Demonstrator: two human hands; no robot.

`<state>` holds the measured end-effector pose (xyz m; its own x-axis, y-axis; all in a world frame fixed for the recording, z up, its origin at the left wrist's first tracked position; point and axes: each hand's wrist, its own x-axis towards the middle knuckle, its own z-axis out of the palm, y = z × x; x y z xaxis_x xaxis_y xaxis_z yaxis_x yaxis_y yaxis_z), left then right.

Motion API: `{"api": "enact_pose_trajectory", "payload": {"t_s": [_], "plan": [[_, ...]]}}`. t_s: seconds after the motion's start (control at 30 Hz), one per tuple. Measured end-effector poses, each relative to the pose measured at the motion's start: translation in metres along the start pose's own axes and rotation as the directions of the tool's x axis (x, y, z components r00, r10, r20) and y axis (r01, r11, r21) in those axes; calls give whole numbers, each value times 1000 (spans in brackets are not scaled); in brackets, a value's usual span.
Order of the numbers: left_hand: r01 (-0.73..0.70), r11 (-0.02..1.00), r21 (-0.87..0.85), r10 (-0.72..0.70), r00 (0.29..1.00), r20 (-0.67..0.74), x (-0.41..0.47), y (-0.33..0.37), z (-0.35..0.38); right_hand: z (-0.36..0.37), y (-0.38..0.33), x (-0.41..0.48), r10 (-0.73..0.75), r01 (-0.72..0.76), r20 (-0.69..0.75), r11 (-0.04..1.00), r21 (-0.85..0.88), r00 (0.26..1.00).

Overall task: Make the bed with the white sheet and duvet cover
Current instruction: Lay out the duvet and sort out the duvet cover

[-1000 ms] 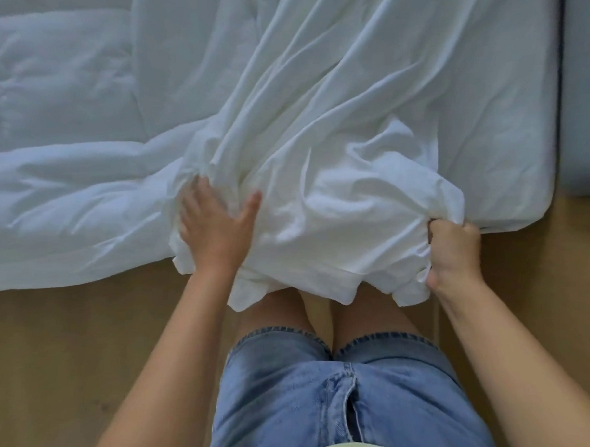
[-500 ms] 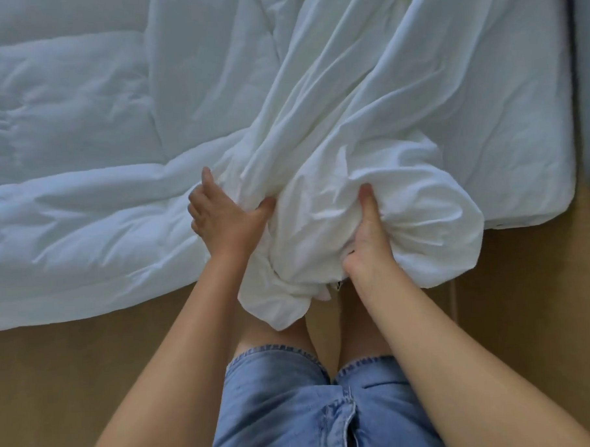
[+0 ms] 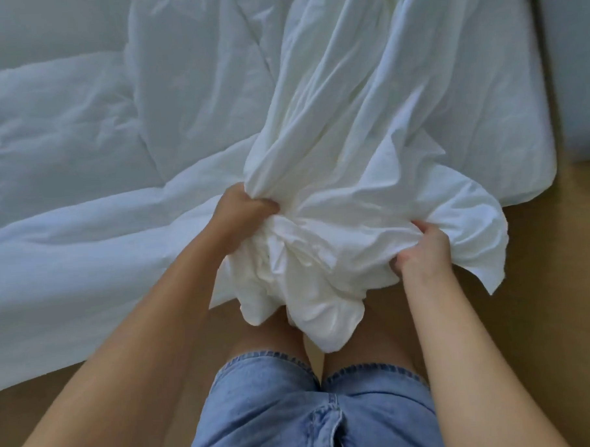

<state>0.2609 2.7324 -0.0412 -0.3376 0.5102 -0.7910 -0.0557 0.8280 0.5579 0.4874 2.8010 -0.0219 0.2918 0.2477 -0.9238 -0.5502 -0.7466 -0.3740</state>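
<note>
both hands point(image 3: 242, 219) bunching duvet cover point(image 3: 351, 153)

left hand point(image 3: 244, 215): fingers curled, gripping | right hand point(image 3: 423, 251): fingers curled, gripping | 2 arms point(image 3: 149, 331) extended forward

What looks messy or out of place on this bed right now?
The white cloth is not spread flat: it is bunched into a creased wad at the near edge of the bed, gripped by the left hand and right hand, and sags off the edge over the legs. The duvet beside it lies rumpled.
</note>
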Motion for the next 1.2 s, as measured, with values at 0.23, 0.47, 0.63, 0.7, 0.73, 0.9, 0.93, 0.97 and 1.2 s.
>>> {"api": "enact_pose_trajectory", "payload": {"t_s": [0.23, 0.47, 0.63, 0.7, 0.73, 0.9, 0.93, 0.97, 1.2], "plan": [[-23, 939, 343, 176, 890, -422, 13, -32, -101, 2, -12, -1, 26, -30, -44, 995, -90, 999], [62, 944, -324, -131, 972, -195, -42, -105, -54, -21, 43, -7, 28, -27, 45, 999, -28, 999], [88, 896, -436, -133, 988, -74, -55, -129, -37, -1, 104, -30, 307, -255, 196, 934, -250, 931], [91, 901, -424, -113, 993, -28, -44, -118, -37, 29, 106, -29, 268, -201, 193, 931, -306, 944], [86, 904, -420, -94, 996, 2, -39, -112, -37, 42, 106, -25, 231, -175, 139, 928, -328, 963], [73, 821, -567, -54, 997, 50, -36, -93, -21, 58, 104, -7, 95, -98, -28, 949, -299, 995], [69, 805, -590, -60, 998, 35, -38, -91, -19, 56, 103, -8, 95, -91, -1, 953, -289, 995], [55, 811, -583, -71, 997, -4, -41, -90, -20, 54, 100, -7, 102, -89, 30, 953, -289, 994], [-5, 916, -402, -181, 888, -423, -57, -112, -107, 28, 53, -20, 268, -137, 286, 903, -406, 920]]}}
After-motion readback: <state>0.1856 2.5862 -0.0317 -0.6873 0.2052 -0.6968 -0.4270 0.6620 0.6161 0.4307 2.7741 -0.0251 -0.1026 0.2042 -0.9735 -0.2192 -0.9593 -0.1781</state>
